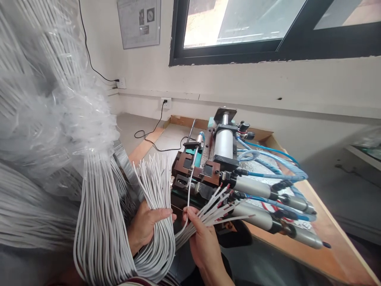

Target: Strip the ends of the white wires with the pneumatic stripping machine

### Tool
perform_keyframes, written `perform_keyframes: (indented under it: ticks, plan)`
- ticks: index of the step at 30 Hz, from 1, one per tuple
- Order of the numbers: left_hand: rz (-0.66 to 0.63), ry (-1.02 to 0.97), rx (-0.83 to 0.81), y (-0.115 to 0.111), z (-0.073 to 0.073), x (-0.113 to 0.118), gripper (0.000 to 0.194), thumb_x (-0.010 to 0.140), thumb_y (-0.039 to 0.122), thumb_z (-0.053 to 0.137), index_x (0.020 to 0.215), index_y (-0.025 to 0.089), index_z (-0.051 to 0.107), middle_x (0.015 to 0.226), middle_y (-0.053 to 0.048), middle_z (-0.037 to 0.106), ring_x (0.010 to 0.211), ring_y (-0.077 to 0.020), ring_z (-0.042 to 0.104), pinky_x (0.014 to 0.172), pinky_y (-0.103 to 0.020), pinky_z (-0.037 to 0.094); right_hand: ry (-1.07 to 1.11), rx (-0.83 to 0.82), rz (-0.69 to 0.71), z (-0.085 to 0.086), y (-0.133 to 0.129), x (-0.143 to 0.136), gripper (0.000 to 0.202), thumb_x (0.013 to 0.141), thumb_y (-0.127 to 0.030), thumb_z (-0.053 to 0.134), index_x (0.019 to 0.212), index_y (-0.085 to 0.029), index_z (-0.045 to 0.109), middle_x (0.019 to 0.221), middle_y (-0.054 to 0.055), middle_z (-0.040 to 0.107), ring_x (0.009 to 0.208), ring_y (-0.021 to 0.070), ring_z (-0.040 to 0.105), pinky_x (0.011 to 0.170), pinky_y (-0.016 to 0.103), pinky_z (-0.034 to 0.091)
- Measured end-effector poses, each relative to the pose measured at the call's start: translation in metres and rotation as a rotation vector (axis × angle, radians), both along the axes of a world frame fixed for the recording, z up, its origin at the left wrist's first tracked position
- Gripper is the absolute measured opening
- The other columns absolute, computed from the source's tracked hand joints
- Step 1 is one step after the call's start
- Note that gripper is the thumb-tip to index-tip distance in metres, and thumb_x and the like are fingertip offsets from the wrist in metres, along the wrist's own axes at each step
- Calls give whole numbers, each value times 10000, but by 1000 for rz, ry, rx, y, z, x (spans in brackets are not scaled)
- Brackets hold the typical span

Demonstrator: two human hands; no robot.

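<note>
My left hand (145,224) is wrapped round a thick bundle of white cables (156,186), whose cut ends point up. Pinched between the thumb and fingers of my right hand (204,238) is a single white cable (189,190); its upper end reaches into the wire stripping machine (195,163). Several more cables (214,208) fan out to the right from the same hand, with reddish tips showing on some. The cables loop down and round below both hands. Pneumatic cylinders (224,143) and blue air hoses (285,171) belong to the machine.
Large bundles of white cables (101,222) wrapped in clear plastic (89,115) hang close on the left. The machine stands in a wooden-edged tray (330,238). A black power cord (157,149) runs to a wall socket (166,104) below the window (238,24).
</note>
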State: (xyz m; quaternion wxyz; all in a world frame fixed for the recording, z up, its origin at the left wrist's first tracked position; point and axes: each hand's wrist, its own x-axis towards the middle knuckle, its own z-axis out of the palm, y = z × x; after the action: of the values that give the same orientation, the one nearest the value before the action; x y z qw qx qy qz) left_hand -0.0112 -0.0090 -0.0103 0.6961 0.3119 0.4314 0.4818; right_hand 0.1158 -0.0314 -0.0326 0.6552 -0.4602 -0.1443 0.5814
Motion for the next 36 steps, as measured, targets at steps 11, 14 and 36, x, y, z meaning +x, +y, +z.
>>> perform_keyframes:
  ticks: [11, 14, 36]
  plan:
    - [-42, -3, 105, -1, 4, 4, 264, 540, 79, 673, 787, 169, 644, 638, 27, 632, 546, -114, 556, 536, -243, 483, 98, -7, 205, 10, 10, 0, 324, 534, -361, 778, 757, -144, 686, 507, -44, 496, 490, 92, 401, 507, 237, 347]
    - [-89, 24, 142, -2, 7, 4, 279, 537, 52, 668, 786, 177, 668, 665, 21, 655, 588, -119, 565, 569, -232, 477, 29, 10, 126, 11, 9, -7, 306, 482, -350, 805, 677, -165, 658, 561, -27, 571, 541, 112, 469, 560, 252, 377]
    - [-74, 43, 191, 1, 5, 8, 237, 556, 47, 657, 764, 162, 648, 599, 31, 629, 548, -111, 551, 534, -224, 465, 7, 7, 173, 11, 14, -2, 288, 523, -344, 783, 722, -163, 680, 623, -2, 592, 564, 131, 481, 567, 273, 387]
